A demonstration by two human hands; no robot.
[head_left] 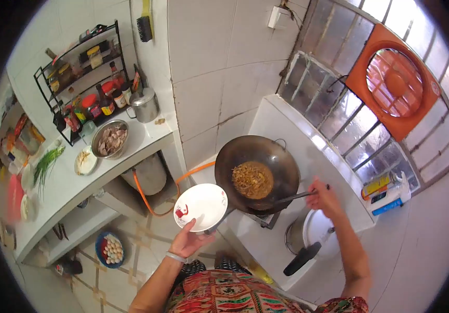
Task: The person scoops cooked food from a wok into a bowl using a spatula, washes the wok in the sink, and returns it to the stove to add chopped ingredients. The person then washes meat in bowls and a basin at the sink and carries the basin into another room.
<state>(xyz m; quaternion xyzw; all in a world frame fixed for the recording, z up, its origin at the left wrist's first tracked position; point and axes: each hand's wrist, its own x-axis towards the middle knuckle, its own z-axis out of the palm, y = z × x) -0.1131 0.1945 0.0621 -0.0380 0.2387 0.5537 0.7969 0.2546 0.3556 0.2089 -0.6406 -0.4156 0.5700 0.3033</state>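
My left hand (190, 241) grips the near edge of a white plate (206, 203) with a red design, thumb on top. The plate is tilted and bare, just left of the wok. In my right hand (324, 198) is the long dark handle of a spatula (293, 197), whose end reaches down into the wok. The dark wok (279, 167) sits on a stove (262, 221) and holds brown, chopped cooked food (252, 180) in some liquid. The spatula's head is hard to make out against the dark metal.
A pressure cooker (321, 232) stands right of the wok, its black handle pointing toward me. On the left counter are a metal bowl of meat (111, 140), a small dish (86, 160), green onions (47, 164) and a spice rack (86, 78). An orange hose (141, 190) runs below.
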